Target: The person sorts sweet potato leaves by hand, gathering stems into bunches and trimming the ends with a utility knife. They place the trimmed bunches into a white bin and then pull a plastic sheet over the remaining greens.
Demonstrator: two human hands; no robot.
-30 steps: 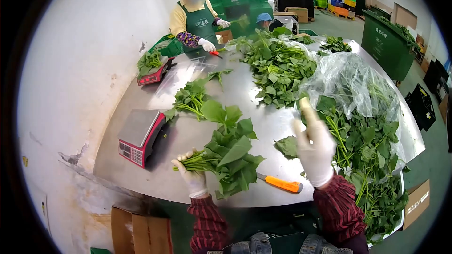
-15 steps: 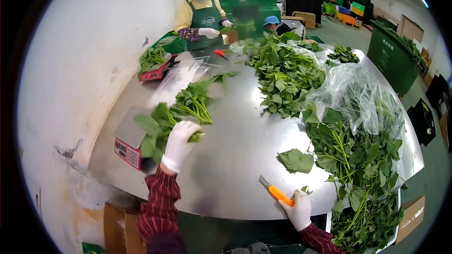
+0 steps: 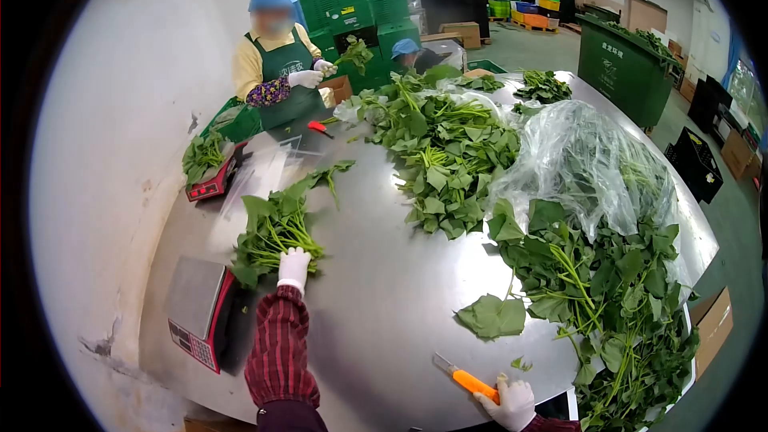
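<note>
My left hand (image 3: 294, 267), in a white glove, is closed on the stem ends of a bunch of leafy greens (image 3: 272, 234) lying on the metal table (image 3: 360, 304). In my gloved right hand (image 3: 512, 405), at the table's near edge, is an orange-handled knife (image 3: 474, 384) with its blade pointing up and to the left. A loose leaf cluster (image 3: 491, 316) lies above that hand, and a large heap of greens (image 3: 592, 280) is to its right. Just left of my left sleeve stands a red scale (image 3: 196, 304) with a bare metal plate.
Across the table a co-worker in a green apron (image 3: 286, 72) holds a leafy stem. A second red scale (image 3: 212, 184) bears greens. Clear plastic film (image 3: 588, 160) covers part of the heap. Another pile of greens (image 3: 448, 144) lies mid-table, and a red-handled tool (image 3: 320, 129) lies beyond.
My left hand has set its greens down beside the other bunch, off the near scale. The knife stays in my right hand. The whole view has shifted, and the co-worker now holds a stem higher.
</note>
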